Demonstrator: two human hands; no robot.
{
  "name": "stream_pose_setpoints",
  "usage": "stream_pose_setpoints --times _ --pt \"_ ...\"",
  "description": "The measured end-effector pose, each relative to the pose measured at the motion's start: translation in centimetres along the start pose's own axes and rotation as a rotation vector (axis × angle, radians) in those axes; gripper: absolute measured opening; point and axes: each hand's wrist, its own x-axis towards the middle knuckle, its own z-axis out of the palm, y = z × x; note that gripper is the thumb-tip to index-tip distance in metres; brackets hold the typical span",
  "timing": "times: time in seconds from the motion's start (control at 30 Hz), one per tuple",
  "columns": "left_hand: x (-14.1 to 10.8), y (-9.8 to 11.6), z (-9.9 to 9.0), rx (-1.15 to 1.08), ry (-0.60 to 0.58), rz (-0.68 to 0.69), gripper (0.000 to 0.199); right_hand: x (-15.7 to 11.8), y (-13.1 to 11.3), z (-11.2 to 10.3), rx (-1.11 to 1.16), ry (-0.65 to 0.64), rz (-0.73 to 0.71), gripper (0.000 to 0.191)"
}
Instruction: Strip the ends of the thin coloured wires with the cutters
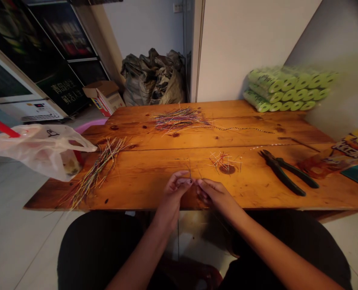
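My left hand (176,189) and my right hand (211,191) meet near the front edge of the wooden table (142,169). Each one pinches with thumb and forefinger, the fingertips almost touching. A thin dark wire (190,166) sticks up from the left pinch, and another short wire end (200,173) rises by the right one. Whether these are one piece I cannot tell. Just beyond my right hand lies a small pile of short wire pieces (224,161). A bundle of longer coloured wires (99,171) rests to the left, and a thicker bundle (179,119) lies farther back.
Pliers (283,171) with dark handles lie at the right, beside an orange bottle (338,151). Green-wrapped rolls (287,89) are stacked at the back right. A white plastic bag (43,147) stands at the left. Grey sacks (155,78) and a cardboard box (103,96) are behind the table.
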Motion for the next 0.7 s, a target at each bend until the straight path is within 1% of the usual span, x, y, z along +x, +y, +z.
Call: stream_pose_setpoints --times 0.07,0.13,0.2,0.27,0.33,0.43,0.53,0.63,0.7 --pt "0.0 -0.1 -0.1 0.032 -0.011 -0.025 0.029 0.2 0.2 0.1 0.067 -0.003 -0.007 0.040" --pt "0.0 -0.2 -0.1 0.098 -0.022 -0.033 0.030 0.2 0.0 0.1 0.161 -0.051 0.031 0.038" --pt "0.1 -0.2 -0.2 0.212 -0.019 -0.013 0.026 0.1 -0.2 0.1 0.239 -0.108 0.089 0.036" --pt "0.2 -0.2 -0.3 0.347 -0.009 0.027 0.019 -0.1 -0.5 0.2 0.273 -0.120 0.111 0.035" --pt "0.3 -0.2 -0.5 0.431 -0.018 0.039 0.014 -0.4 -0.6 0.3 0.272 -0.113 0.108 0.036" --pt "0.5 -0.2 -0.8 0.475 -0.035 0.043 0.011 -0.6 -0.4 0.5 0.271 -0.107 0.124 0.039" --pt "0.6 -0.2 -0.9 0.556 -0.009 0.120 0.008 -0.8 -0.2 0.8 0.237 -0.099 0.150 0.041" --pt "0.7 0.0 -1.0 0.621 0.008 0.163 0.008 -0.9 0.0 0.8 0.173 -0.147 0.154 0.042" --pt "0.7 0.1 -1.2 0.650 -0.018 0.134 0.010 -1.0 0.0 0.7 0.144 -0.205 0.156 0.040"
